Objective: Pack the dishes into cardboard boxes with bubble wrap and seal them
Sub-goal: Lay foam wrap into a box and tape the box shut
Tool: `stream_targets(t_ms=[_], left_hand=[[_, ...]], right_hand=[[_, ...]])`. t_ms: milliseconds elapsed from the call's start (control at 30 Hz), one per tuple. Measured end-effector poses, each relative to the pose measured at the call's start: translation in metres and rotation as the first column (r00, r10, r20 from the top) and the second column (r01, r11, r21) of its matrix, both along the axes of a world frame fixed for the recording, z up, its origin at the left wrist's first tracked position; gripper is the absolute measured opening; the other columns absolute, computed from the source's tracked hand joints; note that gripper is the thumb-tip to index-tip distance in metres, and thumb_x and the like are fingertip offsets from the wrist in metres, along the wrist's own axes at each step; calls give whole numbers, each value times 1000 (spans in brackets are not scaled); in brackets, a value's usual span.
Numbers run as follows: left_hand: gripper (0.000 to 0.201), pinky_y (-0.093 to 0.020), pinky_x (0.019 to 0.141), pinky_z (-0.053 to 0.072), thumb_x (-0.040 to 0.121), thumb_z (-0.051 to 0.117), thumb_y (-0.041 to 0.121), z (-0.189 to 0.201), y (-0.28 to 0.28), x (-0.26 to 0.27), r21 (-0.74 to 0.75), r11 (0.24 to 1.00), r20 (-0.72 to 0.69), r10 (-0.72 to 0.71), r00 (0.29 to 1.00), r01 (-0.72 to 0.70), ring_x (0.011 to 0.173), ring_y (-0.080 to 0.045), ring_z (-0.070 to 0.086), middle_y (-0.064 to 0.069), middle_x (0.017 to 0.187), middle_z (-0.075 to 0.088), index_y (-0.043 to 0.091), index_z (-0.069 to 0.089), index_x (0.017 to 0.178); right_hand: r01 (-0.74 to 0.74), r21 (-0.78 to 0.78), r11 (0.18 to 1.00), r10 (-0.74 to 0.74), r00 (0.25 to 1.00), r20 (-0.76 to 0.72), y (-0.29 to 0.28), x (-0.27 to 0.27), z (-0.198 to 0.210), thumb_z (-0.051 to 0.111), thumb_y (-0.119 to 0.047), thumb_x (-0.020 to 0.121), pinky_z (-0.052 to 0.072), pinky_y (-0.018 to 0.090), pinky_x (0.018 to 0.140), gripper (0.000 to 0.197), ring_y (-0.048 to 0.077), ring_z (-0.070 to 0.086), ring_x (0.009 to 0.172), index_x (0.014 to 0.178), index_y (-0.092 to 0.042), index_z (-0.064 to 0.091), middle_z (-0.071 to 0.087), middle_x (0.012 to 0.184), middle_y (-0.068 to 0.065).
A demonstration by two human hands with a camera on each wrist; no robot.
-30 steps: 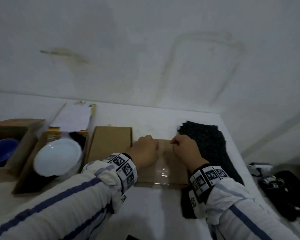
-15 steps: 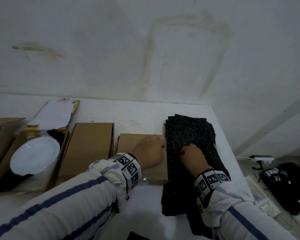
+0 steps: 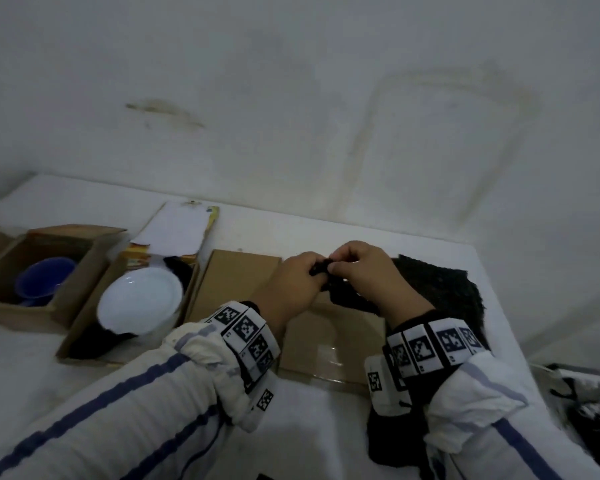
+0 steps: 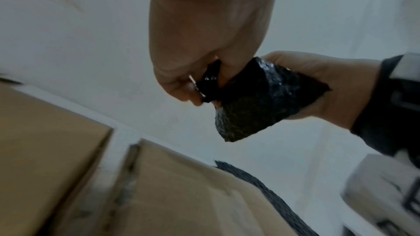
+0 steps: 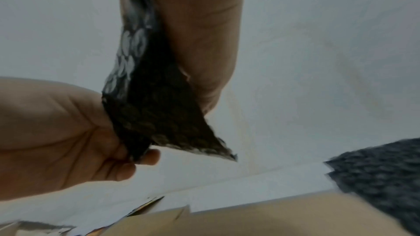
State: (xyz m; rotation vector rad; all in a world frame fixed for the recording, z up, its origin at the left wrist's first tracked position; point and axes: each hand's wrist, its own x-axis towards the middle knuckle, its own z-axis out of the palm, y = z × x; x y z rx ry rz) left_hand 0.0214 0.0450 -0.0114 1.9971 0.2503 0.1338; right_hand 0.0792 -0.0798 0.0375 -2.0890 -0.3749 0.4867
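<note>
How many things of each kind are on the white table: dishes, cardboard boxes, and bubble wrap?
Dishes: 2, a blue bowl and a white plate.
Cardboard boxes: 4, two open and two closed.
Black bubble wrap: 1 pile.
Total: 7.

A white worktop [image 3: 326, 427] stands against a pale wall [image 3: 291, 98] marked with faint brownish stains — one short streak at the left, a broad arched outline at the right. Off the worktop's right edge, low down, lies a dark clutter of cables and white plugs [image 3: 582, 393] — too dim to tell more.
</note>
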Motion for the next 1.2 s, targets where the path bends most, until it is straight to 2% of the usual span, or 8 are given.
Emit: stream_targets(t_ms=[100, 267, 467, 567, 667, 800, 1067, 1200], left_hand=[[5, -25, 64, 46, 90, 58, 17, -1, 58, -24, -112, 964, 30, 246, 969, -242, 75, -14, 58, 3, 81, 60, 21, 55, 89], [16, -25, 57, 48, 89, 59, 6, -4, 143, -67, -387, 770, -87, 517, 851, -507, 69, -19, 56, -9, 78, 56, 12, 46, 83], [25, -37, 80, 49, 92, 45, -1, -21, 213, -111, -407, 707, -207, 546, 812, -579, 85, -24, 58, -4, 84, 61, 18, 60, 84], [28, -20, 77, 43, 94, 45, 5, -41, 238, -135, -89, 870, -292, 443, 848, -485, 92, -14, 55, -5, 108, 58, 14, 57, 118], [44, -27, 97, 41, 90, 57, 19, -59, 254, -151, 209, 963, -446, 248, 860, -169, 120, -22, 47, -8, 136, 44, 12, 46, 132], [42, -29, 86, 39, 88, 62, 31, -70, 263, -163, 363, 888, -574, -28, 818, 284, 107, -24, 46, -13, 124, 45, 6, 51, 120], [26, -37, 78, 45, 87, 60, 25, -88, 267, -167, 455, 801, -533, -106, 840, 389, 95, -30, 51, -17, 109, 50, 3, 53, 100], [22, -34, 72, 41, 90, 55, 23, -89, 267, -165, 492, 769, -533, -105, 840, 408, 90, -29, 51, -18, 107, 52, 2, 57, 98]], right_hand=[[-142, 162, 977, 164, 978, -129, 52, -17, 0, 56, 4, 84, 56, 22, 70, 32, 19, 63, 89, 109, -14, 61, 62, 106, 8], [-505, -47, 862, 506, 862, 15, 153, -43, -11, 60, -7, 87, 56, 28, 76, 56, 22, 58, 111, 137, -28, 45, 51, 131, -1], [-423, -245, 872, 470, 864, 179, 266, -67, -47, 56, -5, 84, 40, 16, 75, 26, 20, 60, 103, 103, -18, 67, 67, 110, 3], [-403, -278, 872, 461, 867, 190, 300, -67, -63, 54, -3, 83, 37, 18, 70, 21, 21, 59, 97, 95, -16, 65, 67, 104, 5], [-385, -339, 858, 471, 853, 223, 325, -67, -77, 52, -5, 82, 36, 25, 65, 16, 25, 56, 82, 88, -20, 54, 65, 96, 11], [-417, -476, 774, 572, 783, 244, 353, -73, -97, 51, -2, 82, 41, 31, 74, 19, 34, 57, 94, 97, -2, 62, 60, 102, 19], [-464, -782, 417, 805, 588, 81, 368, -80, -119, 41, -22, 96, 37, 39, 91, 31, 33, 45, 112, 113, -10, 64, 55, 118, 10], [-360, -852, 381, 790, 606, 98, 368, -81, -122, 41, -22, 97, 39, 41, 91, 28, 34, 44, 111, 108, -10, 63, 49, 125, 14]])
